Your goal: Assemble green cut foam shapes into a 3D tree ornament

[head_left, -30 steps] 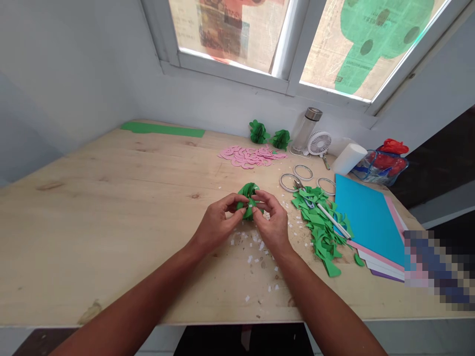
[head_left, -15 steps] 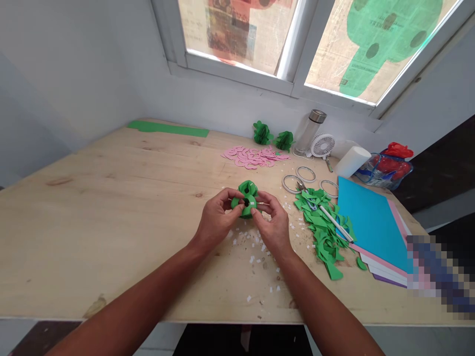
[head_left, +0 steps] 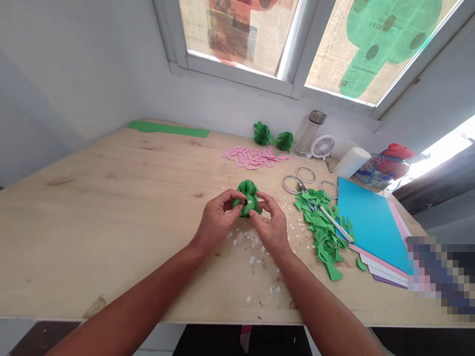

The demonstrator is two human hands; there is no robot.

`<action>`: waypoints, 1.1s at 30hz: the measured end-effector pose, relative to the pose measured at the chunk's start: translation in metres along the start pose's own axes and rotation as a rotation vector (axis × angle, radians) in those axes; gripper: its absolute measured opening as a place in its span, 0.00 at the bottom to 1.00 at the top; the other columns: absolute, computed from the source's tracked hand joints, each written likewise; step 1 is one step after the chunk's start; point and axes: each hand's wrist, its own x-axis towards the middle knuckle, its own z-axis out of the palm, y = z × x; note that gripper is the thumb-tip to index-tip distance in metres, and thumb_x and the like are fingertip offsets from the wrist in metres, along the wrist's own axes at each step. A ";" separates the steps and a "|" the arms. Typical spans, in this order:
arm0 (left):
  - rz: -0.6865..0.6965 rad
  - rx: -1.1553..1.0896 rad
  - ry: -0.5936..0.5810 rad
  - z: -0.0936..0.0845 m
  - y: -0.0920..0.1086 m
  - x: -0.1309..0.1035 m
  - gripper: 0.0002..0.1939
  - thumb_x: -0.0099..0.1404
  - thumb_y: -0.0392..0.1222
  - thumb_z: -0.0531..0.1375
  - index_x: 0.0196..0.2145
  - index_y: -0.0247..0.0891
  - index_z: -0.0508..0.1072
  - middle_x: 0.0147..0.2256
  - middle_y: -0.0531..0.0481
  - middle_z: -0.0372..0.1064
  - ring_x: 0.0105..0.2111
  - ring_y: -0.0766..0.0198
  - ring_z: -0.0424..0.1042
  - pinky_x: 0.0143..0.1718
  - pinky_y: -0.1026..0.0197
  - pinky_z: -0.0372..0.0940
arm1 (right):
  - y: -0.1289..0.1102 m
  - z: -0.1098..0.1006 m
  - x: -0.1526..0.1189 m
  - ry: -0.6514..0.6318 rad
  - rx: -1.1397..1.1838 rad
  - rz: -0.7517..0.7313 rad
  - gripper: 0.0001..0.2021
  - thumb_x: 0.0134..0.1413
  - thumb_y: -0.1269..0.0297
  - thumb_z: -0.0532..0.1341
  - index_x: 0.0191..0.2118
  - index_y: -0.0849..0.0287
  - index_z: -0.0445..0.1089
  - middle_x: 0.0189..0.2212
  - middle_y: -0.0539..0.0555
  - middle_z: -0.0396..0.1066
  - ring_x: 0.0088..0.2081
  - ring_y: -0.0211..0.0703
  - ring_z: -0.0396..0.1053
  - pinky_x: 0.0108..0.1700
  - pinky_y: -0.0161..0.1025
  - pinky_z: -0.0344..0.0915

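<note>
Centrally, both hands meet over the wooden worktop (head_left: 111, 207) and share one green paper ornament (head_left: 248, 195), a rounded, layered form held just above the boards. Left hand (head_left: 218, 220): grip closed on the ornament's left side, thumb and fingertips pinched against the folds. Right hand (head_left: 272, 225): grip likewise closed on the right side, with a small white bit showing between the fingertips; it may be a tab of tape, though the view is too small to tell. White scraps (head_left: 256, 257) lie scattered on the worktop beneath and in front of the hands. Right of the hands, a heap of green offcuts (head_left: 321, 227) carries a white pen (head_left: 336, 222) and partly covers a pair of scissors (head_left: 304, 190). Beside the heap lies a stack of coloured sheets (head_left: 371, 217), blue uppermost. Three tape rings (head_left: 305, 174) sit behind the offcuts. Further back: pink cut-outs (head_left: 254, 156), two finished green ornaments (head_left: 272, 136), a clear bottle (head_left: 310, 131) and a small white fan (head_left: 322, 146). A green strip (head_left: 168, 129) lies along the far left edge.
</note>
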 end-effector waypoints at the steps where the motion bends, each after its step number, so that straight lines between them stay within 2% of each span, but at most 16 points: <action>1: -0.001 0.010 -0.011 0.000 0.000 0.000 0.04 0.55 0.38 0.62 0.31 0.38 0.72 0.29 0.54 0.69 0.31 0.65 0.71 0.35 0.63 0.66 | -0.001 0.000 0.000 0.005 0.000 -0.017 0.20 0.47 0.69 0.61 0.49 0.57 0.67 0.32 0.51 0.75 0.38 0.44 0.73 0.43 0.41 0.68; 10: 0.028 0.182 -0.046 -0.001 0.000 -0.001 0.06 0.57 0.40 0.60 0.33 0.37 0.72 0.30 0.53 0.70 0.31 0.64 0.72 0.34 0.63 0.66 | -0.001 0.000 -0.001 0.041 -0.064 -0.092 0.18 0.48 0.70 0.58 0.48 0.57 0.67 0.32 0.50 0.75 0.38 0.43 0.73 0.41 0.40 0.68; 14: 0.145 0.376 -0.025 -0.001 0.003 -0.004 0.05 0.59 0.41 0.58 0.32 0.38 0.73 0.30 0.53 0.72 0.30 0.64 0.72 0.33 0.63 0.67 | 0.000 0.000 -0.001 0.048 -0.095 -0.126 0.18 0.48 0.71 0.57 0.48 0.56 0.67 0.33 0.51 0.74 0.38 0.44 0.73 0.44 0.42 0.67; 19: 0.345 0.587 0.011 -0.002 0.001 -0.007 0.08 0.63 0.40 0.56 0.36 0.38 0.74 0.35 0.49 0.76 0.34 0.61 0.74 0.37 0.61 0.67 | 0.002 0.001 -0.003 0.030 -0.150 -0.157 0.20 0.50 0.72 0.56 0.50 0.56 0.66 0.38 0.53 0.74 0.39 0.43 0.72 0.46 0.43 0.66; 25: 0.531 0.824 -0.012 -0.004 -0.004 -0.006 0.11 0.66 0.40 0.53 0.33 0.37 0.75 0.31 0.48 0.76 0.32 0.60 0.74 0.34 0.59 0.67 | 0.008 0.001 -0.006 0.033 -0.278 -0.233 0.20 0.50 0.73 0.56 0.51 0.57 0.66 0.40 0.55 0.74 0.40 0.45 0.71 0.47 0.45 0.65; 29: 0.603 0.923 -0.017 -0.003 -0.005 -0.006 0.13 0.68 0.39 0.51 0.33 0.37 0.74 0.31 0.48 0.76 0.32 0.60 0.73 0.34 0.60 0.66 | 0.009 0.000 -0.006 0.040 -0.374 -0.304 0.20 0.51 0.73 0.56 0.51 0.57 0.65 0.40 0.56 0.74 0.40 0.45 0.70 0.48 0.46 0.63; 33: 0.595 0.992 -0.029 -0.003 -0.005 -0.007 0.15 0.69 0.40 0.49 0.33 0.36 0.74 0.30 0.48 0.75 0.31 0.60 0.72 0.32 0.60 0.65 | 0.006 0.000 -0.006 0.023 -0.428 -0.334 0.20 0.51 0.73 0.55 0.52 0.57 0.65 0.35 0.55 0.74 0.39 0.45 0.69 0.47 0.46 0.62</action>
